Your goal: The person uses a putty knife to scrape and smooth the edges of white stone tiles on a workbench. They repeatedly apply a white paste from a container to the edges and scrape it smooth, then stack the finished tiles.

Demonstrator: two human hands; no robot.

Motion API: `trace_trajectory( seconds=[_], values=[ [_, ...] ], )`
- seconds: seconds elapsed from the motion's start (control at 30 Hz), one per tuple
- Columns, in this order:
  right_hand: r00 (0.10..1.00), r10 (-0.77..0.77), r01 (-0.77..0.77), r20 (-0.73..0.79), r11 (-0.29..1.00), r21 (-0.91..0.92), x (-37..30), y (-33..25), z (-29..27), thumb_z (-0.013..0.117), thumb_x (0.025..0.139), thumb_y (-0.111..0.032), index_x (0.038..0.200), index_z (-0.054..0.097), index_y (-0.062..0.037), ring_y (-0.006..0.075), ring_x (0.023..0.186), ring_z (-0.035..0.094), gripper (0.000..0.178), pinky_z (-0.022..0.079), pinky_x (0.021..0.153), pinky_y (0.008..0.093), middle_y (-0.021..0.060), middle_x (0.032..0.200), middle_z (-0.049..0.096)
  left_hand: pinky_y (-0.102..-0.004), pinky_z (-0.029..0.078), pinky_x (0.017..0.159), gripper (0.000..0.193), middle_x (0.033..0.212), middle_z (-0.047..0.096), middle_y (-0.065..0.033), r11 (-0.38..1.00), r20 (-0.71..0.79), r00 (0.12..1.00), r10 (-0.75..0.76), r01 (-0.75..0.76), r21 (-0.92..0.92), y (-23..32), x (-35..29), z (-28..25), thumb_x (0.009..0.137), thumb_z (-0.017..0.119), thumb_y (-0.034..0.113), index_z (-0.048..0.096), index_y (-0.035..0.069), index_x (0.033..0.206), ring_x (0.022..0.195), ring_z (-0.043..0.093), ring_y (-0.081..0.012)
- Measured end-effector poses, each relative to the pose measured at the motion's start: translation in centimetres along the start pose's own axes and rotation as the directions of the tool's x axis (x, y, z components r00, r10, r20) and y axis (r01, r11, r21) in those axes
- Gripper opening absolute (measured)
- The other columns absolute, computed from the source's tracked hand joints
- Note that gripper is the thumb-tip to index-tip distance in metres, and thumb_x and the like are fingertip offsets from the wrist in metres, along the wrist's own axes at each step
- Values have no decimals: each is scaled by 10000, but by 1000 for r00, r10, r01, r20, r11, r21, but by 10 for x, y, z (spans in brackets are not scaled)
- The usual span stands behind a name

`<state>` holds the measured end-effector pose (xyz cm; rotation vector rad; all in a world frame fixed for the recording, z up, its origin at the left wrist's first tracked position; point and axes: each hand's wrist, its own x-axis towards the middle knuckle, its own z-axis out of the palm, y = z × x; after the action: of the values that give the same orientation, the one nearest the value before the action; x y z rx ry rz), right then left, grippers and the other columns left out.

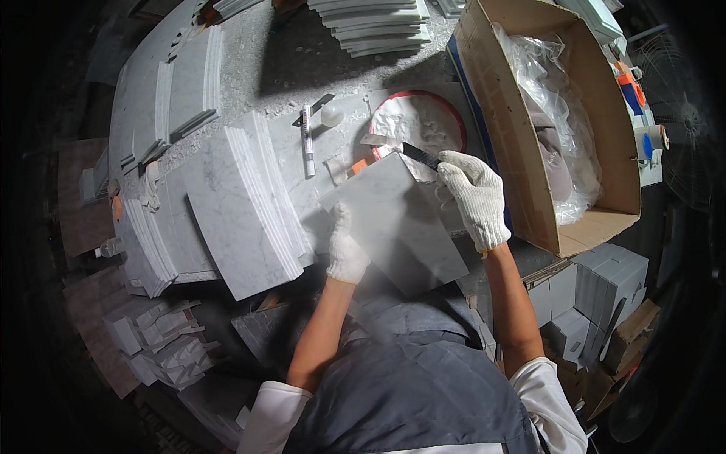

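My left hand (347,250), in a white knit glove, grips the left edge of a grey-veined marble tile (401,219), thumb lying on its face. My gloved right hand (478,198) is closed on the black handle of a putty knife (420,156). The knife's blade extends left over the near side of a red-rimmed round tub (417,93) of white paste (423,121). Just beyond the tile's top corner lies something with an orange part (358,165), partly covered. A white marker pen (308,140) and a dark flat blade (313,110) rest farther left.
Stacked marble tiles (246,212) stand at the left, with more tiles (370,26) at the far side. An open cardboard box (548,181) holding clear plastic wrap is close by my right hand. White cartons (597,295) sit at the lower right. Debris covers the far worktop.
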<state>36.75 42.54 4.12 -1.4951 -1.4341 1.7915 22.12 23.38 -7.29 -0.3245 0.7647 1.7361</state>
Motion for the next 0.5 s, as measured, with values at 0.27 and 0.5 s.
trace_trajectory(
  seconds=[0.27, 0.5],
  values=[
    [1000, -9, 9, -25, 1000, 13, -2, 2, 0, 689, 941, -171, 1190, 709, 4, 91, 707, 662, 305, 536, 640, 250, 56, 873, 737, -406, 427, 1130, 633, 1460, 548, -85, 1000, -6, 1000, 4, -4, 25, -1, 1, -3, 1052, 502, 518, 479, 51, 1478, 1339, 527, -247],
    [999, 3, -1, -35, 998, 58, -4, -1, -2, 725, 961, -162, 1224, 700, 0, 101, 695, 696, 310, 562, 602, 242, 60, 905, 752, -411, 425, 1132, 627, 1458, 551, -87, 999, 10, 1000, 18, -18, 44, -2, 3, -4, 1056, 498, 509, 475, 48, 1482, 1336, 532, -254]
  ],
)
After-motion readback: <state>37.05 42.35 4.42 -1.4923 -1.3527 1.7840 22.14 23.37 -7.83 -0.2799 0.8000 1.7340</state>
